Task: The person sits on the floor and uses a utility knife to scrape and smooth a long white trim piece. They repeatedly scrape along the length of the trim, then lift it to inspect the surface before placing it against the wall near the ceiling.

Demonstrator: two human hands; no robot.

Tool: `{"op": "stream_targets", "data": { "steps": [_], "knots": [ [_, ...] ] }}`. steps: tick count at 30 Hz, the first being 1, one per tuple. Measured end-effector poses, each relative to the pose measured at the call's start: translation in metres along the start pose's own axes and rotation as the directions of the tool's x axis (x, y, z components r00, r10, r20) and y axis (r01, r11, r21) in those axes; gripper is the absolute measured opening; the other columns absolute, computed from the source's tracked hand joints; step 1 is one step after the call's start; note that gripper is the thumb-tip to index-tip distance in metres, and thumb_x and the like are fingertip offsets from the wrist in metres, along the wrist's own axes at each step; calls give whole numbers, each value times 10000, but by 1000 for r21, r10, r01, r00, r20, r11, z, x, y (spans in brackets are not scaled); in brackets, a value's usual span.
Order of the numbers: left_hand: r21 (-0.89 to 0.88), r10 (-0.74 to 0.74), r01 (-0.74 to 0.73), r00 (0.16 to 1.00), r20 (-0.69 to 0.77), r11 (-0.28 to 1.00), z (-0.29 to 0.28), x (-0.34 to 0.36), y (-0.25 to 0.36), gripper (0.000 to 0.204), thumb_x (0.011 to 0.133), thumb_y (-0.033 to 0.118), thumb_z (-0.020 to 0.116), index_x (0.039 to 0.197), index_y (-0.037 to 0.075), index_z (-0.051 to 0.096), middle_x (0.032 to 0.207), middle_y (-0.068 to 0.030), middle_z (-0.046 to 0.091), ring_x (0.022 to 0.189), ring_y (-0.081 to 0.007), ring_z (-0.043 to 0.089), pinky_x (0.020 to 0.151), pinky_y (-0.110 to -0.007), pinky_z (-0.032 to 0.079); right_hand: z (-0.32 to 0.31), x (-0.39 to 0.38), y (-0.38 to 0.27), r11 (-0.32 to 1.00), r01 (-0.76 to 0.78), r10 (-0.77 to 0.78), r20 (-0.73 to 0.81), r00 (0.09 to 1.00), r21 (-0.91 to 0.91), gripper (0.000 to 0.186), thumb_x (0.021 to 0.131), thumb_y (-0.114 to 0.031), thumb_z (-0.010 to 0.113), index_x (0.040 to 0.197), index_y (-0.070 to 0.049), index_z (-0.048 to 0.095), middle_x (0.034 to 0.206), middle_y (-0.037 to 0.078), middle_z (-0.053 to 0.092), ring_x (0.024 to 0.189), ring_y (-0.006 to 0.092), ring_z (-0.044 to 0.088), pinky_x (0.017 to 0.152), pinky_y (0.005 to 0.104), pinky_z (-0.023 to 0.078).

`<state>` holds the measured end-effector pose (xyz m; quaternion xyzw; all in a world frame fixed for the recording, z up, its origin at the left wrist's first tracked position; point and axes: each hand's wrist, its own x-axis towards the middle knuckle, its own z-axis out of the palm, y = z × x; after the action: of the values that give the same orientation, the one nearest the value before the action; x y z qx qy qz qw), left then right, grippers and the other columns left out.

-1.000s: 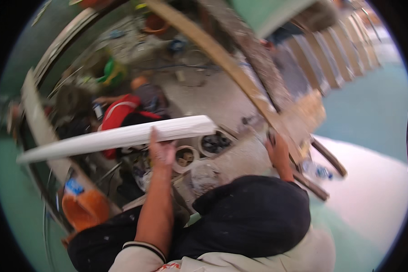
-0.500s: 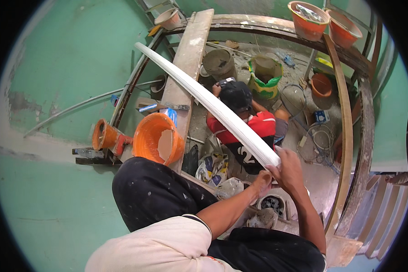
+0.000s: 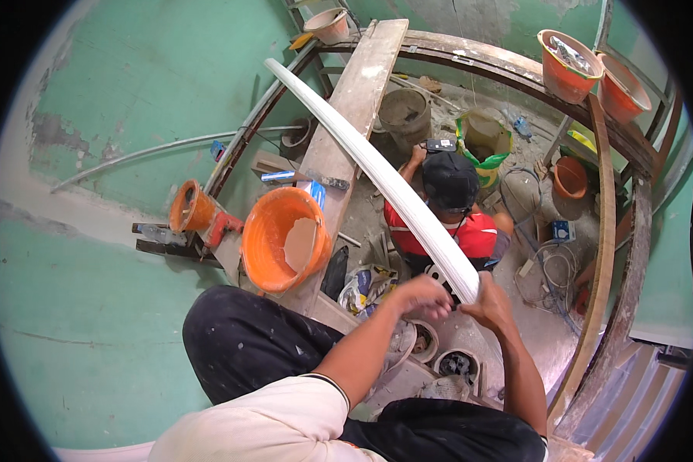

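Observation:
A long white ribbed strip [image 3: 377, 173], like a moulding, slants from the far left down toward me, its near end the wider one. My right hand [image 3: 489, 302] grips that near end, the thumb on its left side and the fingers partly hidden behind it. My left hand [image 3: 425, 297] is just left of the end, off the strip, with loosely bent fingers and nothing visible in them. Beyond the strip's lower half a person in a red and black shirt [image 3: 485, 237] and a dark cap crouches on the floor below.
An orange bucket [image 3: 256, 242] with pale paste stands by my knee on a plank [image 3: 362, 73]. Wooden beams [image 3: 604, 254] frame the drop to the floor. More buckets [image 3: 568, 69] sit on the far beam. Below lie an open sack [image 3: 481, 146], cables [image 3: 550, 266] and small pails [image 3: 456, 362].
My left hand has let go of the strip's near end and moved left. My right hand still holds it. The view has shifted, and the crouching person's head is turned differently.

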<state>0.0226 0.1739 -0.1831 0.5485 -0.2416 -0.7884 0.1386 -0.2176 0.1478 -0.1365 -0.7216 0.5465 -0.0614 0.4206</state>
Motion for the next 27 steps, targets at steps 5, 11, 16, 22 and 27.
{"op": "stream_targets", "data": {
  "steps": [5,11,16,22,27],
  "knots": [
    [-19,161,-217,779,-606,976,-68,0,115,228,972,210,677,853,21,725,715,-68,718,557,-142,681,470,-291,544,-17,-35,48,1000,1,0,-44,999,20,779,655,-274,925,1281,-12,543,1085,298,718,1035,503,692,885,540,538],
    [-76,106,-343,482,-870,936,-209,22,136,445,954,417,747,1052,-12,675,923,-130,695,739,-240,682,614,-393,566,-50,-105,67,989,-141,141,7,990,-44,772,630,-281,920,1267,-24,567,1072,296,704,1032,496,682,891,526,534],
    [-329,-8,-513,532,-847,793,-237,23,180,783,989,556,698,1517,24,472,1400,-221,594,1221,-392,633,1021,-589,523,-86,-173,90,965,-262,262,22,965,-35,731,614,-201,912,1220,-14,550,1041,293,702,1007,501,688,866,520,545],
    [-453,44,-550,667,-743,701,-250,37,188,734,1017,585,667,1545,111,479,1451,-205,615,1329,-415,607,1107,-656,454,-103,-255,143,862,-498,501,10,865,-94,826,522,-145,949,1235,11,562,1068,293,698,1039,524,672,919,526,523],
    [-482,205,-686,666,-717,545,-248,73,179,692,1022,586,666,1522,133,512,1427,-140,640,1295,-355,625,1110,-614,474,-101,-321,159,849,-526,498,-245,832,-59,716,552,-93,910,1176,7,574,1068,269,668,1050,501,645,902,542,499]
  ]
}}
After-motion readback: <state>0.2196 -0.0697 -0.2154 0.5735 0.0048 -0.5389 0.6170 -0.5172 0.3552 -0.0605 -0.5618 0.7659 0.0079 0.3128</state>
